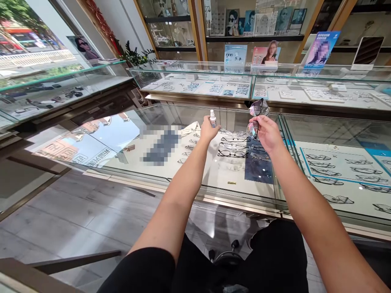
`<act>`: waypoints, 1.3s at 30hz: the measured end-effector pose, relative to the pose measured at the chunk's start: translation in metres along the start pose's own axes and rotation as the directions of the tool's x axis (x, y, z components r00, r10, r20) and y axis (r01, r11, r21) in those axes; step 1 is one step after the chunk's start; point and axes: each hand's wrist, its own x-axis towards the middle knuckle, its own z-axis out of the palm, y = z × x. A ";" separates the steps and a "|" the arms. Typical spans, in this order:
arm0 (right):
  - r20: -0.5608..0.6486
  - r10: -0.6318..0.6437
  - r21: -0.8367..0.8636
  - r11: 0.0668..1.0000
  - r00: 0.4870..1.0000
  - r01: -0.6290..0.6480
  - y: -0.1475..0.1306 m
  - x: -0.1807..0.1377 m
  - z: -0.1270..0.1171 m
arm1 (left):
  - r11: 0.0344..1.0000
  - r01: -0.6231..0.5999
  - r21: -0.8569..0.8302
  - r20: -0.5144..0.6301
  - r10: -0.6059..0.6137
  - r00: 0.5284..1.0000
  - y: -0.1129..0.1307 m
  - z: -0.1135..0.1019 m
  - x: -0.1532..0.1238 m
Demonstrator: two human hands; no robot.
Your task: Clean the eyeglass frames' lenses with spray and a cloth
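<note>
My left hand (209,129) is closed round a small white spray bottle (213,119), above the glass top of the display counter. To the right, my right hand (266,132) pinches a pair of dark-framed eyeglasses (261,108), held up on end with one lens above the fingers and the other below. The lenses show pinkish and greenish reflections. Just left of the bottle, a pale crumpled cloth (191,129) lies on the counter.
Rows of eyeglass frames (233,154) show inside the counter (210,187) under the glass. More glass cases (195,72) run along the back and left (76,77). Upright posters (236,57) stand on the back case. A stool base (228,257) is below me.
</note>
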 end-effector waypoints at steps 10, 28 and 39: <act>0.018 -0.042 0.011 0.999 0.999 0.042 -0.001 0.002 -0.007 | 0.916 0.301 0.265 -0.417 -0.173 0.892 -0.005 -0.046 0.007; 0.007 -0.028 0.039 0.999 1.000 0.027 -0.002 0.007 -0.009 | 0.985 -0.076 0.155 -0.445 0.138 0.885 0.053 -0.114 -0.032; 0.039 0.010 0.100 0.995 0.999 -0.014 -0.064 -0.095 0.050 | 0.931 -0.254 -0.263 0.005 0.265 0.964 0.133 -0.189 -0.195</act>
